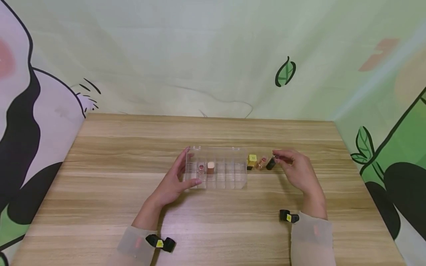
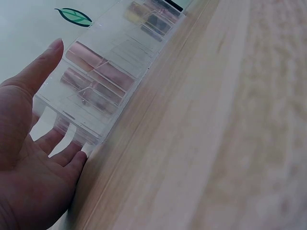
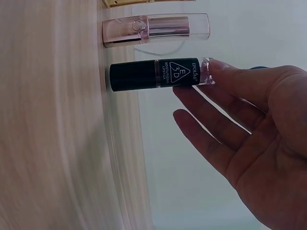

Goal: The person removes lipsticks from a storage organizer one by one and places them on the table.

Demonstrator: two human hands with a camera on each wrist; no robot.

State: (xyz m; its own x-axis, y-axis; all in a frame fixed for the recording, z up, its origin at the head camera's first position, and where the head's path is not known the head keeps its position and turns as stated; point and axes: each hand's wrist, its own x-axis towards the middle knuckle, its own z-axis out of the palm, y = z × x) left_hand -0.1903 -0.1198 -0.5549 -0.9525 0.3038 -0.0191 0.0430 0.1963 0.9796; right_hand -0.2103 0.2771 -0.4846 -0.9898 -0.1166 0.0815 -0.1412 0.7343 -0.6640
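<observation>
A clear plastic lipstick organizer [image 1: 216, 173] with rows of compartments sits mid-table. My left hand [image 1: 173, 181] holds its left end, thumb along the front and fingers behind; the left wrist view shows this hand [image 2: 38, 158] against the end wall. Inside the organizer stand a pinkish lipstick [image 1: 201, 168] and a brown one with a pale top [image 1: 210, 167]. My right hand [image 1: 297, 168] pinches the top of a black lipstick [image 3: 153, 74], which stands upright with its base right at the tabletop. Its lettering faces the right wrist camera.
Right of the organizer a gold-and-black lipstick [image 1: 252, 160] and a clear-capped pink lipstick [image 1: 261, 163] stand in a row beside the black one. The wooden table [image 1: 213, 225] reaches back to a printed cloth wall [image 1: 199, 66]. Both wrists wear small black cameras.
</observation>
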